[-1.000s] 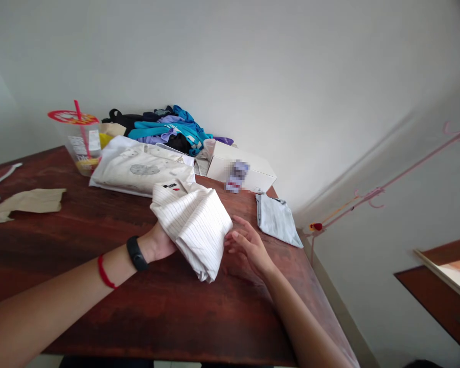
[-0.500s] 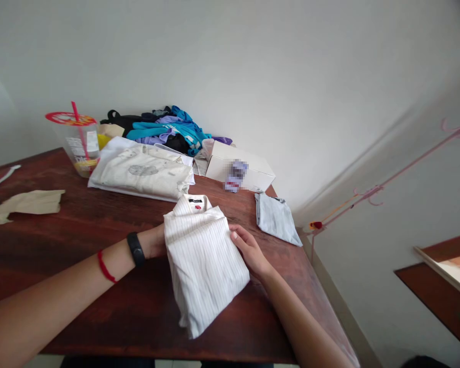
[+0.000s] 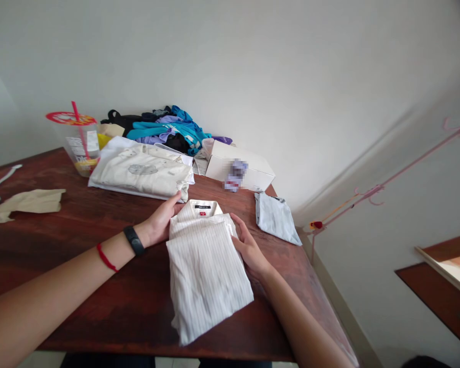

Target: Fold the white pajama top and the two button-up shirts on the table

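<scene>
A white striped shirt [image 3: 210, 271], folded into a rectangle, lies in front of me with its collar toward the wall. Its dark neck label and a small red tag show inside the collar. At the shirt's upper left edge is my left hand [image 3: 163, 220], thumb raised and fingers partly hidden behind the cloth. My right hand [image 3: 251, 250] grips the upper right edge, its thumb on top of the fabric and its fingers along the side. Just beyond the collar rests a pale printed folded garment [image 3: 145, 171] on white cloth.
A brown wooden table [image 3: 111, 317] carries a plastic cup with a straw [image 3: 80, 143], a heap of clothes [image 3: 164, 128], a white box [image 3: 249, 163] and a folded grey-blue garment [image 3: 278, 217]. Beige cloth [image 3: 38, 201] lies left. A pink rack [image 3: 391, 179] stands right.
The shirt has turned a little and its collar has shifted right and nearer me. My left hand has come out from behind the shirt to its upper left edge.
</scene>
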A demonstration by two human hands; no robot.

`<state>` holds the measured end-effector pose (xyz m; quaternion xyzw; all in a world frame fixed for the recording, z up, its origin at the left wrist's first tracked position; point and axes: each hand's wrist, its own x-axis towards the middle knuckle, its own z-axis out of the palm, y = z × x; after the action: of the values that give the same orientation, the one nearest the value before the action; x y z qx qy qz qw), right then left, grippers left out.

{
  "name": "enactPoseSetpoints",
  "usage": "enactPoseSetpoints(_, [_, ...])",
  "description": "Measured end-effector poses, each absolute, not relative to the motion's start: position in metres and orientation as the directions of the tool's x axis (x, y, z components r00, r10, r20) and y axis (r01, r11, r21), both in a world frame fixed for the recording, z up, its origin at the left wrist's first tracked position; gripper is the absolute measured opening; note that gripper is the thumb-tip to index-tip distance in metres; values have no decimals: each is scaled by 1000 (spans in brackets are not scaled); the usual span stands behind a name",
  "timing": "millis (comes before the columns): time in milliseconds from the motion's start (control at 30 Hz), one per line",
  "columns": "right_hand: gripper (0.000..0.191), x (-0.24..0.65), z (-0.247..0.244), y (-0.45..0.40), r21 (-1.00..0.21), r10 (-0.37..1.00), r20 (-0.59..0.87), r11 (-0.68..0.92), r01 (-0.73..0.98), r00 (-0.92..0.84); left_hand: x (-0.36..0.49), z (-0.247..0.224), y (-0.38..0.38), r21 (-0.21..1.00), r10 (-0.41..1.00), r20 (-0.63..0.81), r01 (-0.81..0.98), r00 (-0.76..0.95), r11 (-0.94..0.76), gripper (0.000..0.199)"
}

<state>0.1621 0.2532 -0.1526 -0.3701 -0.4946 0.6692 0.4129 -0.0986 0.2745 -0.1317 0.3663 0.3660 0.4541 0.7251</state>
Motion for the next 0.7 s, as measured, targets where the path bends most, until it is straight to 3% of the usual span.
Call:
enactPoseSetpoints(133, [35, 163, -153, 255, -941, 908, -172, -267, -209, -382, -98, -128, 271, 867, 890, -180, -359, 419, 345, 58])
enactPoseSetpoints(233, [36, 165, -155, 256, -923, 906, -227, -317, -216, -358, -97, -124, 265, 953, 896, -102, -215, 431, 212, 46])
enactPoseSetpoints(400, [39, 166, -152, 256, -923, 905, -184, -293, -250, -382, -92, -121, 259, 993, 901, -28, -90, 434, 74, 44])
enactPoseSetpoints(700, [35, 166, -152, 255, -926, 905, -182, -289, -242, -384, -85, -127, 259, 1000, 940, -22, -12, 340, 28, 48])
